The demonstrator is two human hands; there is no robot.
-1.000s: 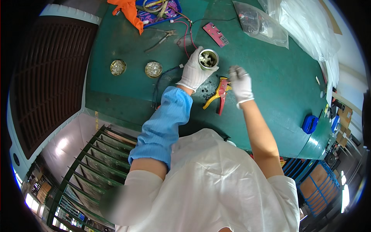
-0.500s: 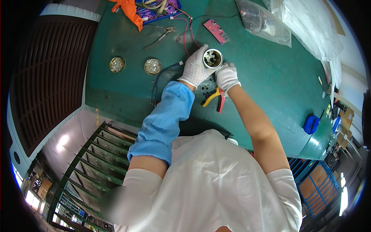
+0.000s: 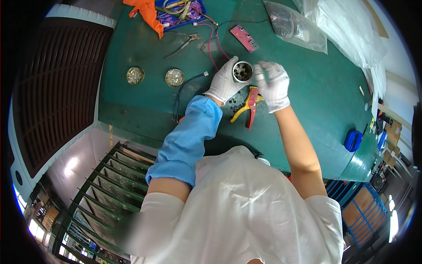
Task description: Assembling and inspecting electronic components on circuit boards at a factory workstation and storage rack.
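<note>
My left hand (image 3: 223,82), in a white knit glove, is closed around a small round can (image 3: 242,71). The can's open top shows small white and dark pieces inside. Just right of it my right hand (image 3: 274,84), also gloved, is raised with thumb and fingers apart and nothing visible in them. Below the can, a hand tool with red and yellow handles (image 3: 250,108) lies on the table. Several tiny black parts (image 3: 236,102) are scattered beside that tool, partly hidden by my left hand.
Two round tins of small shiny pieces (image 3: 175,77) (image 3: 135,75) stand to the left. Pliers (image 3: 181,45), a pink power strip-like board (image 3: 244,38) and a dark cable (image 3: 184,86) lie around. Farther back are a blue tray (image 3: 166,27), an orange cloth (image 3: 151,16) and plastic bags (image 3: 303,33).
My right hand has moved right, away from the can, and its fingers have spread. My left hand and the can have shifted slightly down. More of the red and yellow tool shows.
</note>
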